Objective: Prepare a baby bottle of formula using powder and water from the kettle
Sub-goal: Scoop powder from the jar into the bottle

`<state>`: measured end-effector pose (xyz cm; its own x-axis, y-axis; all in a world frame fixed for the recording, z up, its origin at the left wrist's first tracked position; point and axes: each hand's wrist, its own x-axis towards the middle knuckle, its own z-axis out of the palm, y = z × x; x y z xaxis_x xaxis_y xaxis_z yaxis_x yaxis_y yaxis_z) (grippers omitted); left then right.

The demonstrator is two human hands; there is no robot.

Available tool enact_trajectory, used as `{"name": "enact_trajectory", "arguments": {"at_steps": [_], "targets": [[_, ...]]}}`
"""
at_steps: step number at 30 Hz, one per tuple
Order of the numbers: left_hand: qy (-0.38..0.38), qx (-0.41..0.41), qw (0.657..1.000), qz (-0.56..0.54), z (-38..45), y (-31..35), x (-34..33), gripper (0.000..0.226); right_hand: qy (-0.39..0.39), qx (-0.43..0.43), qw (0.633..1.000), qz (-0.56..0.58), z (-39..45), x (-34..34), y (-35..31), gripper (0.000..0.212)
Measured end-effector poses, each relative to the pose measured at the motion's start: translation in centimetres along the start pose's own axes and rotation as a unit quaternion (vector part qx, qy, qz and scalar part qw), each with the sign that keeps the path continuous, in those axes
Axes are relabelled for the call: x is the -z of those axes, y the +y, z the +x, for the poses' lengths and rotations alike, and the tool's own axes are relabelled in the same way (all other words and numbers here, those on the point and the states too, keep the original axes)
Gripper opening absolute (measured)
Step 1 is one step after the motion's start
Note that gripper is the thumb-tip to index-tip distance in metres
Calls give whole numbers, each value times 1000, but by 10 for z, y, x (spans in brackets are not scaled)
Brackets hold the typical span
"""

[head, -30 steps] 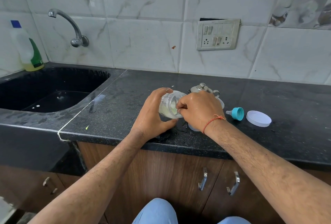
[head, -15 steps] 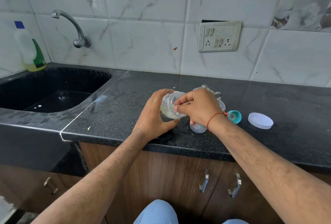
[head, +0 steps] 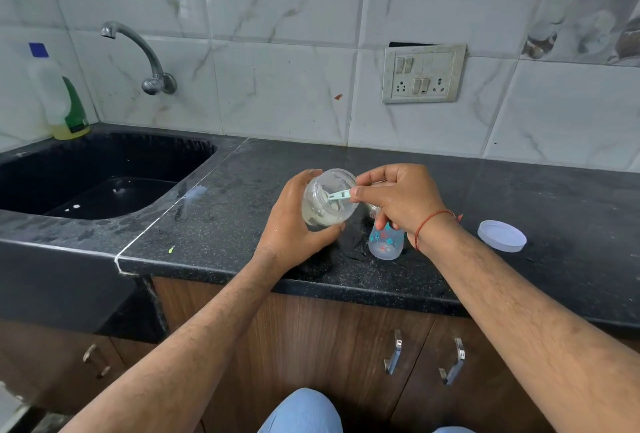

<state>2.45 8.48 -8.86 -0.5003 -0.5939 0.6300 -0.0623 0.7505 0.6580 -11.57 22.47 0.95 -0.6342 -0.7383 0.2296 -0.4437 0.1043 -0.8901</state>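
My left hand (head: 291, 228) grips a clear plastic jar (head: 325, 200) with pale powder at its bottom, tilted with its mouth toward the right. My right hand (head: 398, 200) pinches the handle of a small pale green scoop (head: 337, 194), whose bowl reaches inside the jar's mouth. A clear baby bottle (head: 386, 242) with blue and red prints stands on the black counter (head: 242, 190) just below my right hand. The kettle and the teal nipple cap are hidden behind my right hand.
A white round lid (head: 502, 235) lies on the counter to the right. A black sink (head: 97, 176) with a wall tap (head: 145, 58) is at the left, with a dish soap bottle (head: 60, 96) in the corner. A switch panel (head: 424, 74) is on the tiled wall.
My right hand has drawn back from the jar's mouth, so the scoop's handle now shows. It now covers the kettle and teal cap. The jar stays tilted in my left hand.
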Motion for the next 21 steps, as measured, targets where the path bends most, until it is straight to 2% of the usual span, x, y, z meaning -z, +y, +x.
{"name": "enact_trajectory", "arguments": {"at_steps": [9,21], "targets": [[1,20,1000,-7,0,3,1,92,12,-4,1000,21,8,16,1,17],[-13,28,999,9,-1,9,5,93,22,49,997,-63,6,32,-2,14]]}}
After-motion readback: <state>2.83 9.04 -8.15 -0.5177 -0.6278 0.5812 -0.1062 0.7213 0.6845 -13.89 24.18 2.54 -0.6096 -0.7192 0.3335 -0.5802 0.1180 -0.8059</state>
